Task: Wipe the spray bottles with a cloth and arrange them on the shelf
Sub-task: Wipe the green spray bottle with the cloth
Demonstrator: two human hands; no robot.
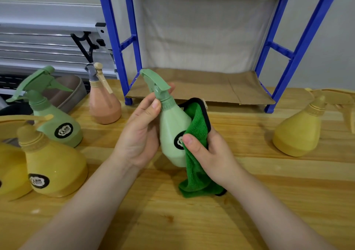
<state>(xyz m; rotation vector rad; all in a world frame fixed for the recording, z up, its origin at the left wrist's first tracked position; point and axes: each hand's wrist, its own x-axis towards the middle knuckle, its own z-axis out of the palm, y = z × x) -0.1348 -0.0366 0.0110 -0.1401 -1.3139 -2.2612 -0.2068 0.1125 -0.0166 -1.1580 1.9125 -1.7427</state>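
So the pale green spray bottle (172, 132) is being held above the table's middle, neck pinched by the left hand (141, 132), while the green cloth (196, 153) is being pressed on by the right hand (207, 150), fingers curled; the bottle's probably best rotated.

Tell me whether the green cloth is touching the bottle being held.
Touching. The head view shows the right hand pressing the green cloth against the side of the pale green spray bottle, with no gap between them.

Left hand (140, 134) curled gripping, right hand (207, 150) pinching (fingers seemingly hidden)
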